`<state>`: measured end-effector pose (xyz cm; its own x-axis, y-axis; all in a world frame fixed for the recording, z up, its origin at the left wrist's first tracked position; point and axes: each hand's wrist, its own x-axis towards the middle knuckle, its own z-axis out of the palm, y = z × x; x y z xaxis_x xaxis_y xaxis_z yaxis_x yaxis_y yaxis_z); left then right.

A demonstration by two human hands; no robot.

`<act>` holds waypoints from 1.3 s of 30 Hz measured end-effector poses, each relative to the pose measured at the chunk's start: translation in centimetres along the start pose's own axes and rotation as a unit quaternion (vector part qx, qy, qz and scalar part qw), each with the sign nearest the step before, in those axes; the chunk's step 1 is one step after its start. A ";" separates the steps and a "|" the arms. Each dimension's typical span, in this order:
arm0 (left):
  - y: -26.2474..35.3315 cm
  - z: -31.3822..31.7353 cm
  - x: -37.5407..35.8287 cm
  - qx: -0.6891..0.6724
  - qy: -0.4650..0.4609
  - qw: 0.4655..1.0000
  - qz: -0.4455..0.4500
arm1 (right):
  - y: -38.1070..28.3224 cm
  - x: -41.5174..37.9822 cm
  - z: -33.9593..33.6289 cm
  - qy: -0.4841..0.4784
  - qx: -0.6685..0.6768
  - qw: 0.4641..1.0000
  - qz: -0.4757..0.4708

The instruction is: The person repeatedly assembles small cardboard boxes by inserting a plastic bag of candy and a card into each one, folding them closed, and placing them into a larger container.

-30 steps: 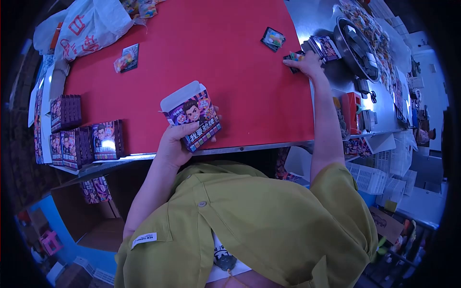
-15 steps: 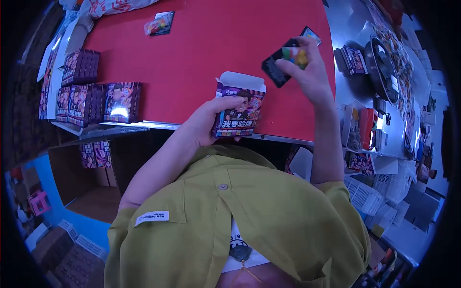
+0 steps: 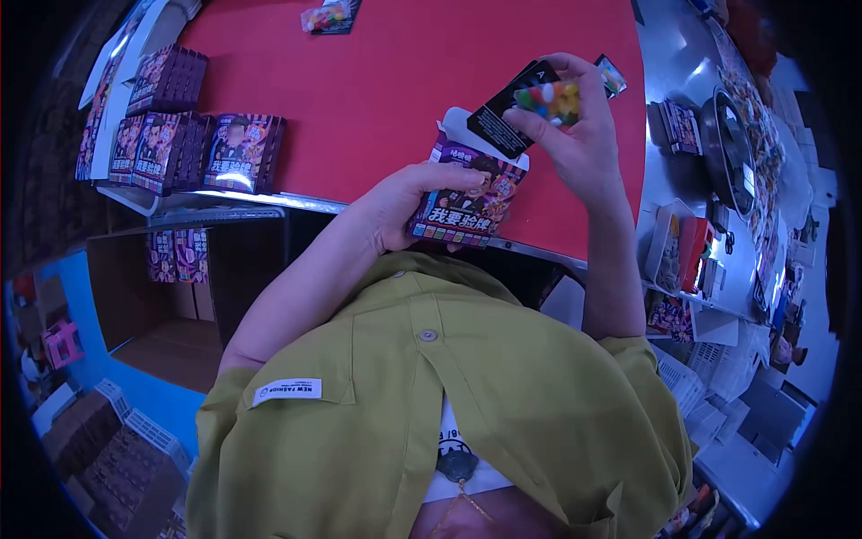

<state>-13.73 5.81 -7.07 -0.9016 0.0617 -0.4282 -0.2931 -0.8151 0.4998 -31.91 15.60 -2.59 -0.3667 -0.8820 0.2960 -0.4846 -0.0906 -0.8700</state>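
Note:
My left hand (image 3: 404,199) grips a purple printed box (image 3: 467,205) near the table's front edge, its thumb across the front and the top flap open. Just above the box's opening, my right hand (image 3: 575,130) pinches a black card (image 3: 499,124) together with a clear packet of colourful candies (image 3: 549,101). The card's lower end is at the open top; whether it is inside I cannot tell. Another candy packet (image 3: 327,16) lies with a black card at the table's far side. Beyond my right hand lies one more packet (image 3: 612,76).
Several upright purple boxes (image 3: 237,154) stand at the left of the red table (image 3: 377,99). An open cardboard carton (image 3: 162,346) is below on the left. On the metal table at right are a round dark tray (image 3: 732,153) and a bin (image 3: 666,242).
My right hand has brought the card and candy packet down and left to the box's opening. The box is now tilted more. The whole view has shifted slightly.

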 end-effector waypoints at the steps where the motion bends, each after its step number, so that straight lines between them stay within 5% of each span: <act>1: 0.1 0.3 0.0 -0.018 -0.013 1.000 0.008 | 0.0 0.0 0.2 -0.001 0.000 1.000 0.001; 3: 0.2 0.5 -0.1 -0.038 -0.027 0.999 0.015 | 0.0 -0.2 0.9 -0.024 -0.168 0.985 -0.016; 7: 0.4 0.2 -0.5 0.003 -0.020 0.999 0.038 | -0.2 -1.0 1.6 -0.067 -0.222 0.971 -0.050; 10: 0.3 -0.3 -0.2 0.031 -0.019 0.998 0.049 | 0.5 -1.4 1.9 -0.052 -0.097 0.994 -0.001; 12: 0.3 -0.3 0.0 0.026 -0.029 0.998 0.049 | 0.1 -1.5 2.0 -0.051 0.112 0.990 0.064; 16: 0.0 -0.5 0.2 0.000 -0.038 0.999 0.038 | 0.2 -0.9 1.6 -0.064 0.151 0.982 0.091; 18: -0.3 -0.8 0.4 -0.018 -0.040 0.998 0.036 | 1.7 -0.4 1.0 -0.113 -0.124 0.969 -0.183; 21: -0.6 -1.1 0.2 0.016 -0.038 0.995 0.086 | 1.2 -0.6 0.7 -0.127 -0.160 0.960 -0.190; 24: 0.3 -1.1 0.1 0.009 -0.069 0.995 0.071 | 0.1 -0.8 1.8 -0.091 0.007 0.992 -0.083; 28: 0.9 -0.2 -0.5 0.029 -0.035 0.999 0.003 | -0.7 -0.4 1.2 -0.156 -0.052 0.985 -0.051; 31: 0.7 -0.3 -0.6 0.038 -0.049 0.998 0.008 | -0.5 0.0 1.3 -0.246 -0.188 0.941 -0.136; 37: 1.1 -1.3 -0.8 0.014 -0.040 0.998 0.045 | -0.7 -0.7 2.0 -0.172 -0.143 0.968 -0.113; 39: 1.2 -1.2 -0.6 0.000 -0.044 0.997 0.061 | -1.2 -1.3 2.2 -0.142 -0.168 0.960 -0.172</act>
<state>-13.16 4.11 -7.19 -0.9550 0.0134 -0.2963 -0.1801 -0.8200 0.5433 -29.12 15.80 -2.80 0.0701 -0.9216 0.3817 -0.7847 -0.2872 -0.5493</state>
